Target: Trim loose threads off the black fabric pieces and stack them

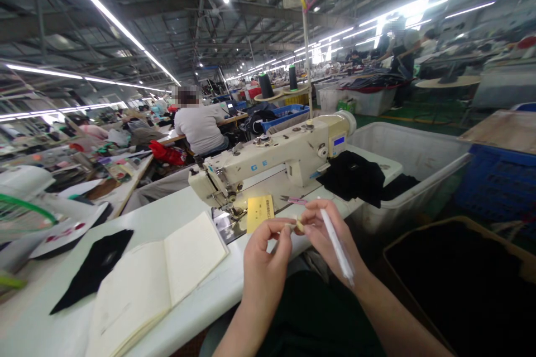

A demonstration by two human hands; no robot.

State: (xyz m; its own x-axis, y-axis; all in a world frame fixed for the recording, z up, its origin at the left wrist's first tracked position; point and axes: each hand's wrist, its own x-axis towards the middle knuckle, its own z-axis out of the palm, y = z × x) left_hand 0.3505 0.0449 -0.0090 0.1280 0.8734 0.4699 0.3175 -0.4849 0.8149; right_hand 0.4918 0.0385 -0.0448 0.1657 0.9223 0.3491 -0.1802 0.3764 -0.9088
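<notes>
Ylw card (259, 210) btwn L hand (268, 254) & sewing m/c (268, 156)

Pen (336, 245) wht; sew. mach. (299, 148) cream w/ blue ltrs (253, 167); card (259, 209) yel.; cloth (354, 177) blk.

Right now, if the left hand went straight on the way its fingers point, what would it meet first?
Probably the small pale piece at the fingertips of the left hand, then the right hand; depth is unclear, so it may already touch the piece.
</notes>
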